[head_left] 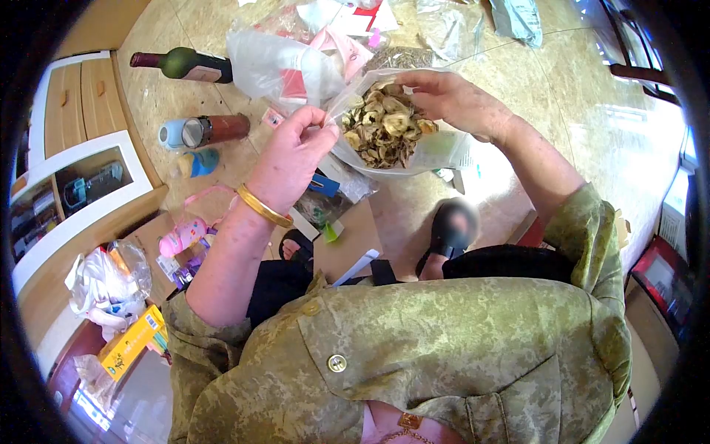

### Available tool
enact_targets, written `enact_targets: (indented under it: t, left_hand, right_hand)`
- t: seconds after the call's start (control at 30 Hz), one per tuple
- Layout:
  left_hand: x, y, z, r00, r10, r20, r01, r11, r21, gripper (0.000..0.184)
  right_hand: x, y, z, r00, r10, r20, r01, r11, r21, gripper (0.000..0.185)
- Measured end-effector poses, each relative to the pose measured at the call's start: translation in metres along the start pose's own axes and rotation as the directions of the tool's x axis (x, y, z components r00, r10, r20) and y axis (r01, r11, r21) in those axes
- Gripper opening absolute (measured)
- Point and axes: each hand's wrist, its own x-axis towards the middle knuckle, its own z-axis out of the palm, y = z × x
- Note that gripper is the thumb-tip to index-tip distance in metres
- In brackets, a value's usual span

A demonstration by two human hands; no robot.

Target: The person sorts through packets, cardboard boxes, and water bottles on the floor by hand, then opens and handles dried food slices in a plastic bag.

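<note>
A clear plastic bag [436, 152] gapes between my hands, filled with dried yellow-brown, curled pieces [392, 122] that look like dried mushrooms or flowers. My left hand [299, 152], with a gold bangle [262, 207] on its wrist, pinches the bag's left rim between thumb and fingertips. On the opposite side, my right hand [458, 100] curls its fingers over the far right rim, its thumb close above the dried pieces. Part of the rim is hidden behind those fingers.
A green bottle [185, 65] lies on the floor near a reddish-brown jar [222, 129] and a blue cup [172, 135]. Beyond my hands is a white plastic bag [270, 63]. A wooden cabinet [81, 96] stands left; a yellow box [133, 344] sits lower left.
</note>
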Motion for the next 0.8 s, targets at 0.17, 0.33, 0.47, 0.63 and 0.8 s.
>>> enact_targets:
  t: [0.17,0.33,0.47,0.63,0.8]
  left_hand:
    - [0.001,0.000,-0.001,1.000,-0.013,0.015,0.013,1.000,0.021,0.013]
    - [0.003,-0.002,-0.002,1.000,-0.012,0.006,0.012,1.000,0.003,0.012]
    - [0.003,-0.001,-0.010,0.999,-0.030,-0.030,0.033,0.995,0.090,0.012]
    - [0.008,0.000,-0.018,0.999,-0.003,-0.034,0.012,0.964,0.267,0.012]
    - [-0.001,0.023,-0.025,0.996,-0.071,-0.049,0.074,0.995,0.067,0.020]
  right_hand:
    - [0.002,0.007,0.005,0.990,-0.139,-0.001,0.108,0.780,-0.616,0.050]
    - [-0.015,-0.021,0.006,0.987,-0.034,0.159,0.108,0.868,-0.485,0.043]
    - [-0.030,-0.055,-0.022,0.987,-0.126,-0.094,0.085,0.932,-0.352,0.038]
    - [-0.020,-0.021,-0.010,0.919,-0.323,-0.227,0.030,0.631,-0.775,0.029]
    - [-0.016,-0.042,-0.003,0.958,-0.257,-0.126,0.118,0.755,-0.645,0.019]
